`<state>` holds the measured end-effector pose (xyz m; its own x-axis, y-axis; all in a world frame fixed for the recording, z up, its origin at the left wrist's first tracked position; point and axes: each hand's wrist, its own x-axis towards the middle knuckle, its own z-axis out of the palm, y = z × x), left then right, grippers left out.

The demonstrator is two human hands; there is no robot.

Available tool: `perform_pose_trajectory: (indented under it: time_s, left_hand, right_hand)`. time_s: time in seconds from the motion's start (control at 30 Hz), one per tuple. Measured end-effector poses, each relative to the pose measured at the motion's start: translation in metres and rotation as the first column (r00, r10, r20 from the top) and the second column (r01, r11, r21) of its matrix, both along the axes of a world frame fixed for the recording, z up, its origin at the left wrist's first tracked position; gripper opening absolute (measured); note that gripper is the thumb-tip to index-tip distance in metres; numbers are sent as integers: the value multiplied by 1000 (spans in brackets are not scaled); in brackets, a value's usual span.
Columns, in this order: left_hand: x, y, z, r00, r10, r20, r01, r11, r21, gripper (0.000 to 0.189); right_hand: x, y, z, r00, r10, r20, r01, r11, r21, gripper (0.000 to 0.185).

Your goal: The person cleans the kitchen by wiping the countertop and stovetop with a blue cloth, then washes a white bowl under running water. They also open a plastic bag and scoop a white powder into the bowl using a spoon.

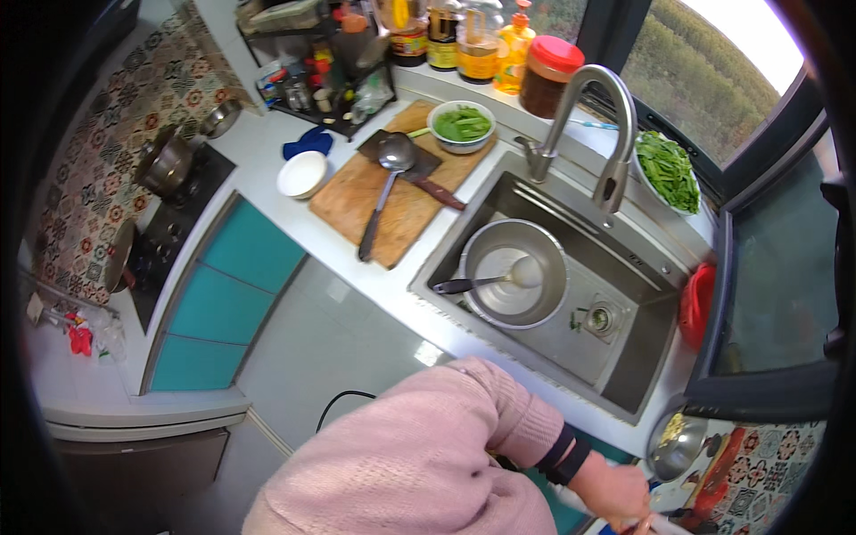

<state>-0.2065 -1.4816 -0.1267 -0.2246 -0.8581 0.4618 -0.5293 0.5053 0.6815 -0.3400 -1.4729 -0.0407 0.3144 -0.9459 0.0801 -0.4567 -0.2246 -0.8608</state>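
My left hand [612,491], with dark bands at the wrist below a pink knitted sleeve [428,455], is at the lower right. Its fingers are closed on a pale item [669,526] cut off by the bottom edge; what it is cannot be told. A bit of reddish finger shows just below, possibly from my right hand, which is otherwise hidden. Beyond the hand a steel bowl [677,471] holds yellowish chopped bits. In the steel sink [615,361] stands a metal pot [515,314] with a dark-handled ladle [525,273] inside.
A wooden cutting board [348,190] bears a cleaver [438,192], a steel ladle [396,152] and a bowl of cut greens [461,126]. A white bowl [302,175] stands beside it. The curved faucet [625,107] rises over the sink. An open window sash [776,301] juts in at right.
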Motion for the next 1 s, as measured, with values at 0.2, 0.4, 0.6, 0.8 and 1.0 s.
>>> perform_pose_trajectory:
  time_s: [0.2,0.4,0.6,0.8,1.0]
  left_hand:
    - [43,124,20,970,220,104,-198,962,-186,8]
    - [80,244,36,885,411,217,-395,911,-115,10]
    - [137,407,22,703,661,262,-666,741,-85,11]
    - [179,563,3,552,833,34,-832,547,93,14]
    - [247,704,19,180,971,-156,-834,234,500,18]
  right_hand:
    - [1,54,-18,949,290,125,-311,923,225,25]
    - [43,84,-47,575,818,3,-786,551,281,29]
    - [120,192,-59,585,811,-5,-790,571,223,12]
    - [233,327,-60,323,944,75,-931,302,207,12]
    - [362,476,-59,74,984,165,-979,40,201,9]
